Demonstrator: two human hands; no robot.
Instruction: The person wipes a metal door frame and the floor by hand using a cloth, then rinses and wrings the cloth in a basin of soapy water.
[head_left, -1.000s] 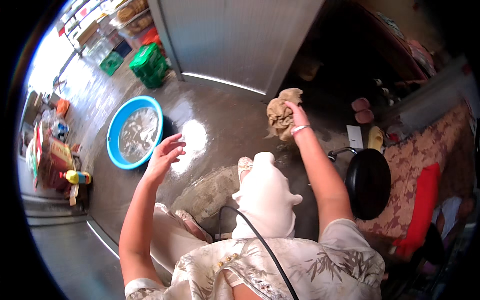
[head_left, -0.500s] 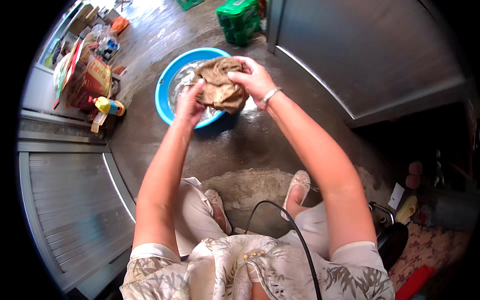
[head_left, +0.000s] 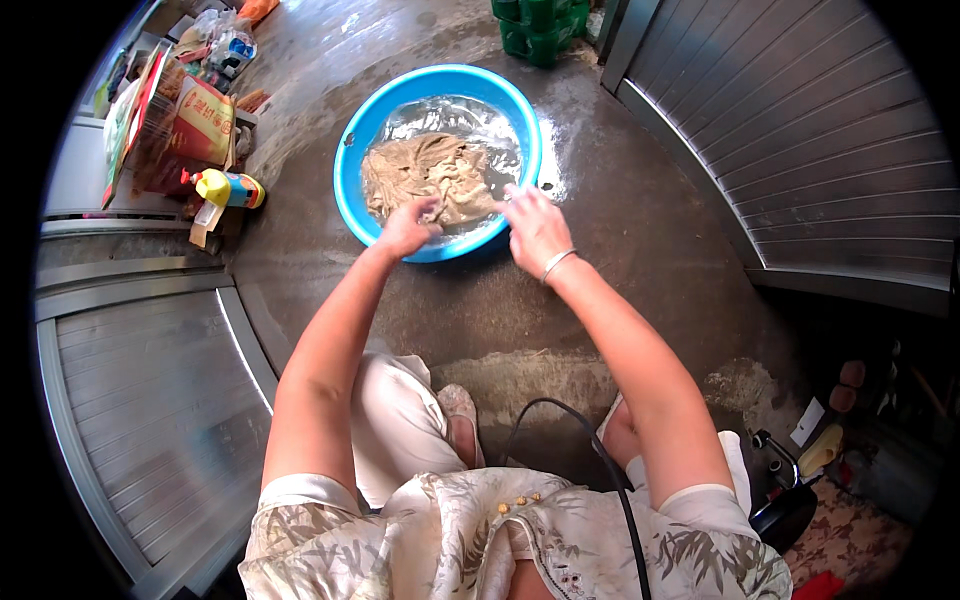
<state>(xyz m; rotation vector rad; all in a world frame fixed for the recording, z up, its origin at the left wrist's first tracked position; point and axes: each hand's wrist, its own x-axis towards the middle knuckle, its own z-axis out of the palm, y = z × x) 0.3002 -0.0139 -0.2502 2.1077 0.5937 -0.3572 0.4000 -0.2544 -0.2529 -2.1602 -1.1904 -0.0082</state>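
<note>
A brown cloth (head_left: 425, 175) lies spread and crumpled in the water of a round blue basin (head_left: 345, 195) on the floor. At the cloth's near edge is my left hand (head_left: 408, 228), its fingertips smeared by motion. My right hand (head_left: 540, 232), with a pale bangle at the wrist, hangs over the basin's near right rim. Its fingertips reach the cloth's right corner, but blur hides whether they grip it.
A yellow bottle with a red cap (head_left: 225, 188) stands left beside a red and yellow box (head_left: 203, 122). Metal panel doors flank me, one left (head_left: 160, 390) and one right (head_left: 810, 130). A green pack (head_left: 540, 30) sits at the back. A black cable (head_left: 600, 450) runs across my lap.
The cloth, bunched up between both hands above the basin before, now lies spread in the water. My hands have moved lower and nearer in the basin's direction; the view has shifted.
</note>
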